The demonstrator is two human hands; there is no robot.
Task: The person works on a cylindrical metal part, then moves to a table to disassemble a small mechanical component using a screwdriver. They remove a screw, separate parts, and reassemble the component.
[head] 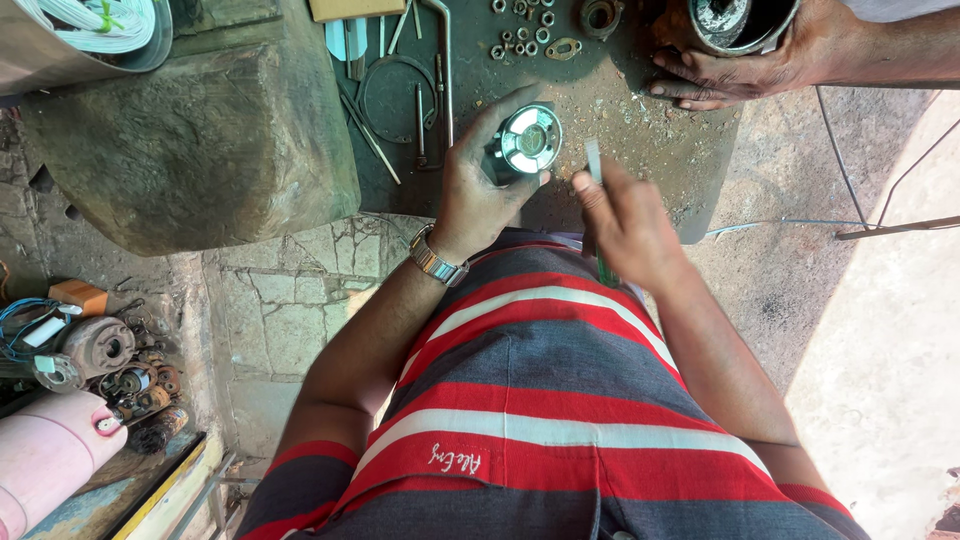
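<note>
Hands first. My left hand (478,190) is wrapped around a round metal part (526,141), short and cylindrical, shiny ring face turned up to the camera. Fingers curl round its dark side wall, thumb on the near edge. A metal watch (436,258) sits on that wrist.

My right hand (628,222) is closed on a thin tool with a green handle (603,262). The pale flat tip (593,160) sticks up past the knuckles, just beside the round part's right edge. I can't tell whether the tip touches it.

The round part is held above a dark, gritty work plate (620,110), near its front edge.

On the plate beyond:
- loose nuts and washers (523,32) in a cluster
- an oval metal flange (563,47) just right of them
- thin rods and bent wire (400,90) to the left

Another person's hand (745,62) comes in from top right, fingers spread flat on the plate, against a dark round housing (738,22).

Left of the plate is a big rough stone block (200,140). Lower left on the ground there's a pile of rusty motor parts (110,360) and a pink container (45,455). Cracked paving sits under all of it.
</note>
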